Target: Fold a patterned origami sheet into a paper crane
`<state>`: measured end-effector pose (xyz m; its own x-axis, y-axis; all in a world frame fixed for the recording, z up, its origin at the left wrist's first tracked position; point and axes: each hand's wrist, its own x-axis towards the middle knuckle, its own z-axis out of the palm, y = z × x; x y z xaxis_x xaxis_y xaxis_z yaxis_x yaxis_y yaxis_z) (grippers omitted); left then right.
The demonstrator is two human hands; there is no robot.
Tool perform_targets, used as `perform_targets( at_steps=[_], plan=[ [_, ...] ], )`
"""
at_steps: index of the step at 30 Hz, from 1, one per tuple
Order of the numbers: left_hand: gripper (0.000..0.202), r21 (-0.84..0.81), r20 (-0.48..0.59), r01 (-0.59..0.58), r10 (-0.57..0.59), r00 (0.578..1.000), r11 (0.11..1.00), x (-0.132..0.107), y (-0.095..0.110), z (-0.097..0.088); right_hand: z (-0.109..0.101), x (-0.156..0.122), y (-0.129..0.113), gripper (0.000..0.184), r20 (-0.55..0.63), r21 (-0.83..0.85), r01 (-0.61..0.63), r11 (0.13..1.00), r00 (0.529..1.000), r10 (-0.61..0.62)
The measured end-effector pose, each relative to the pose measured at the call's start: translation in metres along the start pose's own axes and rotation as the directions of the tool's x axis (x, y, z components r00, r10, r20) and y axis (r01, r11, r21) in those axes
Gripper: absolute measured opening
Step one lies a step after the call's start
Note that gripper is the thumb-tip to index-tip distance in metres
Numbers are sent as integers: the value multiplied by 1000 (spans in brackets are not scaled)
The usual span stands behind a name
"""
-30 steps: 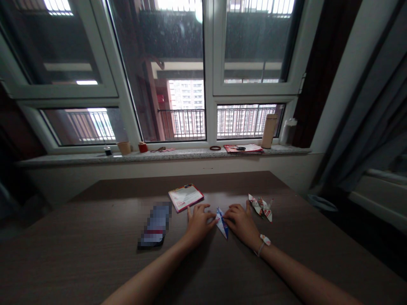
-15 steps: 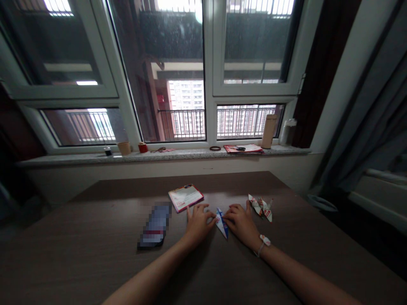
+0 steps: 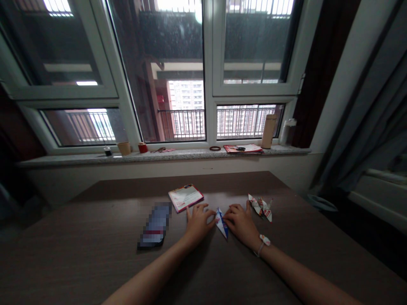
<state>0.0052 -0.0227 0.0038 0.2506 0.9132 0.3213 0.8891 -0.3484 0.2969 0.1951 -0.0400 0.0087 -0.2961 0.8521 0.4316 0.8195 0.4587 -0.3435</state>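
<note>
A narrow diamond of folded paper [image 3: 222, 223], white with blue and red print, lies on the brown table [image 3: 104, 271] between my hands. My left hand [image 3: 200, 220] has its fingers curled, thumb and fingertips at the paper's left edge. From the right side, my right hand [image 3: 241, 220] pinches the paper's other edge with its fingertips. Just beyond the right hand sits a folded paper crane [image 3: 261, 208], white with red and green print. Up and left of the left hand is a stack of printed paper sheets [image 3: 186, 197].
Left of my hands lies a phone-like object [image 3: 155, 225], blurred out. Along the windowsill [image 3: 190, 155] stand a paper cup [image 3: 124, 148], a red spool [image 3: 143, 147], scissors [image 3: 161, 149], a dark ring [image 3: 215, 148], red-edged papers [image 3: 251, 148], a tan flask [image 3: 269, 131] and a pale bottle [image 3: 288, 132].
Barely anything differs. Both hands stay at the folded paper, and my left fingertips have shifted very slightly.
</note>
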Motion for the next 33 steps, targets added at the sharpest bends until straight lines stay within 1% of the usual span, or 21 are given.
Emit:
perform_targets(
  at_steps=[9, 18, 25, 31, 33],
  plan=[
    [21, 7, -16, -14, 14, 1000, 1000, 0, -1, 2, -2, 0, -2, 19, -13, 16, 11, 1000, 1000, -10],
    [20, 9, -15, -11, 11, 1000, 1000, -1, -2, 3, -2, 0, -1, 20, 0, -10, 3, 1000, 1000, -3],
    [20, 35, 13, 0, 0, 1000, 999, -2, 0, 0, -2, 0, -2, 20, 15, -13, 4, 1000, 1000, -4],
    [22, 113, 15, -104, 103, 995, 988, 2, 0, -5, -5, 2, -4, 18, 49, -33, -2, 999, 999, 4],
    [22, 124, 9, -117, 117, 993, 985, 5, 0, -5, -6, 2, -4, 17, 55, -22, -3, 1000, 998, 4]
  ],
)
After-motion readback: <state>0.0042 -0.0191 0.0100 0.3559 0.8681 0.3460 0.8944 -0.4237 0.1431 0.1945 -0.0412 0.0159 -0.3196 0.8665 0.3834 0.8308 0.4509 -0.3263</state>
